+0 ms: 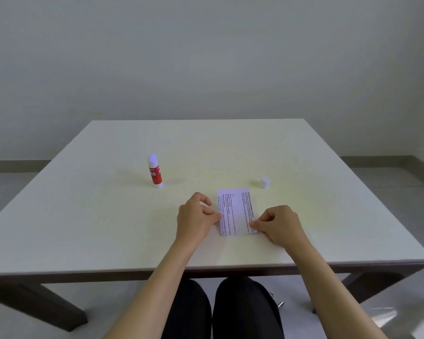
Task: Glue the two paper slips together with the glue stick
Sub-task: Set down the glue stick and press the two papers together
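Hands at paper slip edges

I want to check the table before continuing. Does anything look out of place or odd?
The glue stick stands uncapped far left; its white cap sits apart, far right. Both hands press the paper flat.

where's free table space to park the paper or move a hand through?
Bare: the left table side below the glue stick; the stretch between glue stick and cap; the far half. Crowded: near centre, where left hand and right hand press the paper.
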{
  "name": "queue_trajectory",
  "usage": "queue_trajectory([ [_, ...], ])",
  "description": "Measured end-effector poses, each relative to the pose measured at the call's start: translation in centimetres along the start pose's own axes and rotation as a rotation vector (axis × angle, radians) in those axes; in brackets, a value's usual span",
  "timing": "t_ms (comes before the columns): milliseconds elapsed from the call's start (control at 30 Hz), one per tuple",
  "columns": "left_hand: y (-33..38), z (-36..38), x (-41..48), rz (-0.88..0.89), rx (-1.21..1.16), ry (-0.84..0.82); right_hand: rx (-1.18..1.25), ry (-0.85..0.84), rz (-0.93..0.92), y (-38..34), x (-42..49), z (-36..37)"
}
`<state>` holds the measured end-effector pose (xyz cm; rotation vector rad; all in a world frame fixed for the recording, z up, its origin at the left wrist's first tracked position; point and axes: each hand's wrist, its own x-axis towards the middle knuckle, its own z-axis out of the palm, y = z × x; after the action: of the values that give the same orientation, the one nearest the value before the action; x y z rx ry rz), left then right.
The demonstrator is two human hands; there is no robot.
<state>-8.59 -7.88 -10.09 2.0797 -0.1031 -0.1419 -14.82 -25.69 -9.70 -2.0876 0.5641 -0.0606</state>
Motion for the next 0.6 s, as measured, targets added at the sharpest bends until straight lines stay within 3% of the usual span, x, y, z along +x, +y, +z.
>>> queue_trajectory([
  [367,-0.3,0.3,0.3,0.058,0.064,-0.006,-0.111,-0.001,-0.049,-0.1,-0.1,0.2],
  [600,-0.8,1.2,0.6,0.195,0.173,0.017,-0.162,0.008,-0.083,-0.2,-0.2,0.4],
])
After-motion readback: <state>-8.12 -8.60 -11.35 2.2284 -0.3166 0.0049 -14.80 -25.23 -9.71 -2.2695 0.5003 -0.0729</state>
